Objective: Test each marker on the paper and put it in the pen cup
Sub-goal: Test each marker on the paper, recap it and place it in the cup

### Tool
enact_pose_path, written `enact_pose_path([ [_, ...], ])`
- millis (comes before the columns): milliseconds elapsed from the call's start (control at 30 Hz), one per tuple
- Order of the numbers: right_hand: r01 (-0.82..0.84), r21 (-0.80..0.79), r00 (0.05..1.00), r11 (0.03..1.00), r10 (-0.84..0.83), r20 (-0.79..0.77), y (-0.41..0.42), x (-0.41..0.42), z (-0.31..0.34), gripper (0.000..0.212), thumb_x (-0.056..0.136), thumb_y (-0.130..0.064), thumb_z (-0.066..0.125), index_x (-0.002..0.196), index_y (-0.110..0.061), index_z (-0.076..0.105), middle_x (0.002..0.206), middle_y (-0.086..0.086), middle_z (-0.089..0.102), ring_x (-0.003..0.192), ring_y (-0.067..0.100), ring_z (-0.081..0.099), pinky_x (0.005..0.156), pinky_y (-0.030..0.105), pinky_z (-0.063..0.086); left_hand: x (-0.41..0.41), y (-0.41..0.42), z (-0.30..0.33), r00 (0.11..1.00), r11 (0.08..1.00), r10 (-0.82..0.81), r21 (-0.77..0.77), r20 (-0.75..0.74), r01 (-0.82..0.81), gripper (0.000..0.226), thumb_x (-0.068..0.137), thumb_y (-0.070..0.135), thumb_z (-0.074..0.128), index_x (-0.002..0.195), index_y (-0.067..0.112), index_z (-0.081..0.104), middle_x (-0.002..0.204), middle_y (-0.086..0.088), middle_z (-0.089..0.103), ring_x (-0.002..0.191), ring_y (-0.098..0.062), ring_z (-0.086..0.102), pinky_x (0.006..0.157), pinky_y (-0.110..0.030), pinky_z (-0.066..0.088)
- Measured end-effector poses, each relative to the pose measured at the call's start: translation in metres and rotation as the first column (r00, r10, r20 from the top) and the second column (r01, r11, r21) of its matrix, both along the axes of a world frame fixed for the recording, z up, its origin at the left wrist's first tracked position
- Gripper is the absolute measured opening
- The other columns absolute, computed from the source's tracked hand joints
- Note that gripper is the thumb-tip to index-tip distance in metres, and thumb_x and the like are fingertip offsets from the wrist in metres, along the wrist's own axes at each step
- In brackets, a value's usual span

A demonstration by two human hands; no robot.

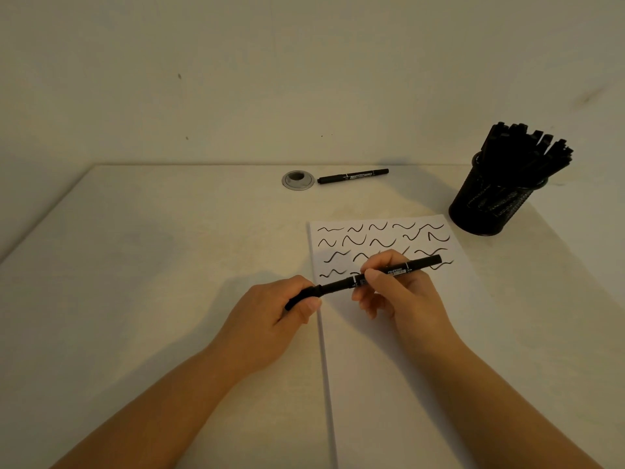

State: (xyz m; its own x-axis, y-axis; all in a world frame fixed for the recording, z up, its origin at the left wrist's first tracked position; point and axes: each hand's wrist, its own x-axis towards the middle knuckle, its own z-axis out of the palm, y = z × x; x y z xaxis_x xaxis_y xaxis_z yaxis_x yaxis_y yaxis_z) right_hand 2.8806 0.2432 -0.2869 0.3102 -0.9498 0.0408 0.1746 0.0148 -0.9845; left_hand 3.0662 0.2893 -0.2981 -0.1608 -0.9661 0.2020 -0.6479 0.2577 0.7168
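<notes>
Both hands hold one black marker (341, 285) level above the left edge of the white paper (399, 350). My left hand (270, 313) grips the cap end at the left. My right hand (395, 292) pinches the barrel near its middle. The cap looks seated on the barrel. The top of the paper carries several rows of black wavy test strokes. A black mesh pen cup (490, 201) with several black markers stands at the back right. Another capped black marker (353, 176) lies at the table's far edge.
A round grey cable grommet (297, 180) sits in the table just left of the lying marker. The pale table (135, 265) ends at a plain wall behind. Its left edge runs diagonally toward the near left.
</notes>
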Motion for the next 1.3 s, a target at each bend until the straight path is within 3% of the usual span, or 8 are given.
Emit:
enact_pose_path([
  [300, -0.075, -0.092, 0.994, 0.993, 0.067, -0.086, 0.003, 0.002, 0.002, 0.017, 0.081, 0.006, 0.060, 0.075, -0.009, 0.055, 0.056, 0.002, 0.061, 0.047, 0.010, 0.050, 0.045, 0.022, 0.041, 0.002, 0.001, -0.002, 0.999, 1.000, -0.009, 0.002, -0.036, 0.009, 0.021, 0.088, 0.048, 0.035, 0.079, 0.038, 0.051, 0.061, 0.018, 0.051, 0.051, -0.005, 0.042, 0.048, -0.015, 0.028],
  [533, -0.152, -0.090, 0.984, 0.984, 0.142, -0.106, 0.007, 0.004, 0.001, 0.023, 0.078, 0.008, 0.062, 0.070, -0.013, 0.056, 0.055, -0.004, 0.058, 0.047, 0.005, 0.049, 0.046, 0.017, 0.039, -0.001, 0.004, -0.003, 0.998, 0.999, -0.030, -0.017, -0.051, 0.029, 0.027, 0.086, 0.049, 0.028, 0.072, 0.038, 0.047, 0.055, 0.012, 0.047, 0.048, -0.008, 0.037, 0.047, -0.016, 0.024],
  [733, -0.214, -0.148, 0.971, 0.966, 0.193, -0.142, 0.008, 0.003, -0.003, 0.012, 0.072, -0.009, 0.065, 0.070, -0.018, 0.058, 0.061, -0.006, 0.057, 0.056, 0.002, 0.050, 0.056, 0.015, 0.039, 0.002, 0.005, -0.006, 0.993, 0.997, -0.075, -0.011, -0.092, 0.074, 0.029, 0.088, 0.046, 0.029, 0.068, 0.036, 0.048, 0.051, 0.008, 0.039, 0.046, -0.007, 0.033, 0.047, -0.019, 0.025],
  [867, -0.231, -0.173, 0.963, 0.957, 0.200, -0.182, 0.007, 0.003, -0.008, 0.019, 0.071, -0.012, 0.065, 0.067, -0.030, 0.061, 0.065, -0.004, 0.054, 0.059, 0.006, 0.046, 0.057, 0.018, 0.037, 0.003, 0.004, -0.006, 0.990, 0.995, -0.088, 0.027, -0.110, 0.091, 0.031, 0.087, 0.048, 0.029, 0.067, 0.035, 0.049, 0.050, 0.007, 0.035, 0.046, -0.008, 0.032, 0.047, -0.021, 0.024],
  [1000, -0.235, -0.201, 0.960, 0.951, 0.194, -0.202, 0.007, 0.004, -0.007, 0.020, 0.073, -0.012, 0.065, 0.069, -0.031, 0.061, 0.065, -0.004, 0.052, 0.059, 0.005, 0.044, 0.057, 0.017, 0.035, 0.004, 0.003, -0.004, 0.986, 0.993, -0.103, 0.041, -0.129, 0.109, 0.032, 0.086, 0.049, 0.029, 0.065, 0.036, 0.049, 0.052, 0.005, 0.036, 0.047, -0.008, 0.031, 0.048, -0.022, 0.024],
  [1167, -0.180, -0.206, 0.978, 0.962, 0.153, -0.139, 0.004, 0.003, 0.001, 0.015, 0.073, -0.007, 0.067, 0.074, -0.020, 0.060, 0.062, -0.012, 0.057, 0.057, 0.000, 0.051, 0.056, 0.012, 0.040, -0.003, 0.003, -0.003, 0.984, 1.000, -0.018, 0.021, -0.177, 0.022, 0.033, 0.083, 0.055, 0.032, 0.071, 0.035, 0.054, 0.053, 0.007, 0.038, 0.050, -0.009, 0.035, 0.050, -0.024, 0.026],
  [1233, -0.139, -0.166, 0.989, 0.976, 0.128, -0.081, 0.001, 0.000, 0.004, 0.012, 0.075, -0.003, 0.066, 0.076, -0.014, 0.061, 0.058, -0.009, 0.058, 0.054, 0.004, 0.051, 0.054, 0.016, 0.041, -0.004, 0.002, -0.002, 0.981, 1.000, 0.024, -0.002, -0.190, -0.025, 0.029, 0.084, 0.053, 0.036, 0.075, 0.030, 0.051, 0.051, 0.008, 0.038, 0.048, -0.006, 0.033, 0.047, -0.020, 0.024],
  [1300, -0.017, -0.068, 1.000, 0.998, 0.018, 0.018, -0.003, -0.005, 0.006, 0.023, 0.080, 0.003, 0.063, 0.072, -0.019, 0.065, 0.056, -0.004, 0.057, 0.050, 0.012, 0.049, 0.052, 0.022, 0.041, -0.001, -0.001, 0.002, 0.976, 0.995, 0.095, 0.000, -0.198, -0.097, 0.021, 0.086, 0.044, 0.042, 0.074, 0.028, 0.047, 0.049, 0.009, 0.040, 0.045, -0.006, 0.032, 0.044, -0.016, 0.024],
])
